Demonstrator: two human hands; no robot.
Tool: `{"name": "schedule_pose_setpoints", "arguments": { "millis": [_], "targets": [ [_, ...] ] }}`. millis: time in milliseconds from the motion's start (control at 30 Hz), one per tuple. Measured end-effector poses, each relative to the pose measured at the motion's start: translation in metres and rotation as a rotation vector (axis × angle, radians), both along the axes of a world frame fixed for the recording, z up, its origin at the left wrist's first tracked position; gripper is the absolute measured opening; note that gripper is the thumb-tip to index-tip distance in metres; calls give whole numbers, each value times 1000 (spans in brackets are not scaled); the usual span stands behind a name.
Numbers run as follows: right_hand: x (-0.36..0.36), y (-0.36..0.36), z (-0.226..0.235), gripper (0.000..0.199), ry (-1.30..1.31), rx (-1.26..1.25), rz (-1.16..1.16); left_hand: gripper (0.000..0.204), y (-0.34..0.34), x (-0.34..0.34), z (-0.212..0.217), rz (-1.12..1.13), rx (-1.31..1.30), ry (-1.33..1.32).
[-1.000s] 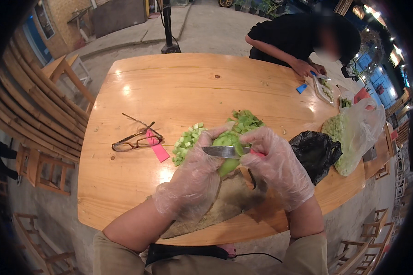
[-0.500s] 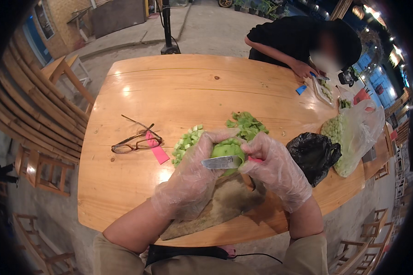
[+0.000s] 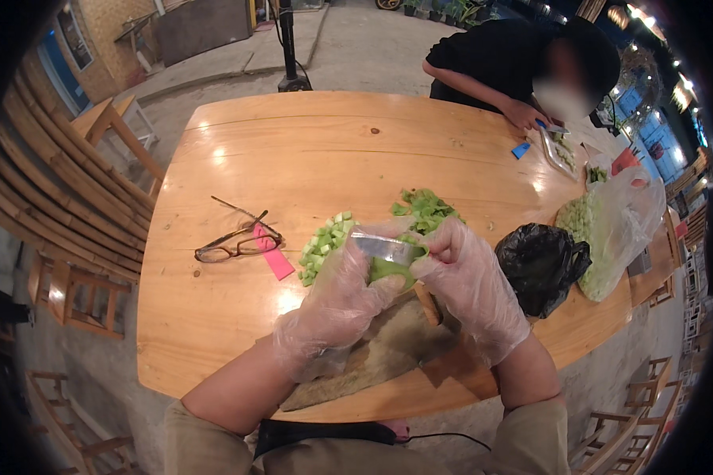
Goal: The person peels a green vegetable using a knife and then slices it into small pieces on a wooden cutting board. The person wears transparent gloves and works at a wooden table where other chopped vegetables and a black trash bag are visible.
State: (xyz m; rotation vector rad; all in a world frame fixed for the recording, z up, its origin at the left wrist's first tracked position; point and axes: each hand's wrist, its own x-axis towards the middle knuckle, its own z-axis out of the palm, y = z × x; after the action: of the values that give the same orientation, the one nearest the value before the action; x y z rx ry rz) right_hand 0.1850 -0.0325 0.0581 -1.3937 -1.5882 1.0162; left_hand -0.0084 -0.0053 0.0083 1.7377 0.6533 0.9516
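In my left hand, gloved in clear plastic, is a round green vegetable that looks like a chayote. My right hand, gloved the same way, grips a knife. Its blade lies across the top of the vegetable, pointing left, and the right fingers hide the knife's handle. Beneath both hands sits a dark, worn cutting board. A wooden handle shows between my hands above the board. Pale green diced pieces are heaped beyond my left hand, and green peelings beyond my right.
Eyeglasses and a pink strip lie on the wooden table at left. A black plastic bag and a clear bag of green pieces stand right. Far right, another person works over a white tray.
The blade has risen from the vegetable's near side to its upper side. My left thumb now lies across its near side, and the right hand has turned slightly.
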Motion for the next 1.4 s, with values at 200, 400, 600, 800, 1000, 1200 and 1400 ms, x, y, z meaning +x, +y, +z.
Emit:
{"name": "schedule_pose_setpoints", "arguments": {
  "millis": [200, 400, 600, 800, 1000, 1200, 1400],
  "targets": [
    [23, 17, 6, 35, 23, -154, -200, 53, -8, 11, 6, 26, -614, -508],
    [39, 25, 3, 45, -204, -201, -97, 55, -1, 6, -9, 16, -565, -520],
    [33, 22, 7, 40, -163, -101, -215, 48, -4, 4, 8, -47, -778, -654],
    [24, 12, 19, 31, -193, 87, -252, 64, -2, 7, 2, 22, -591, -552],
    [9, -7, 34, 35, -157, 42, 11, 58, -3, 6, 9, -2, -581, -520],
    [9, -7, 34, 42, -241, 23, 109, 58, -7, 7, 14, -32, -615, -558],
    [11, -7, 36, 42, -297, -18, 149, 58, -5, 6, 5, -24, -591, -518]
  ]
}}
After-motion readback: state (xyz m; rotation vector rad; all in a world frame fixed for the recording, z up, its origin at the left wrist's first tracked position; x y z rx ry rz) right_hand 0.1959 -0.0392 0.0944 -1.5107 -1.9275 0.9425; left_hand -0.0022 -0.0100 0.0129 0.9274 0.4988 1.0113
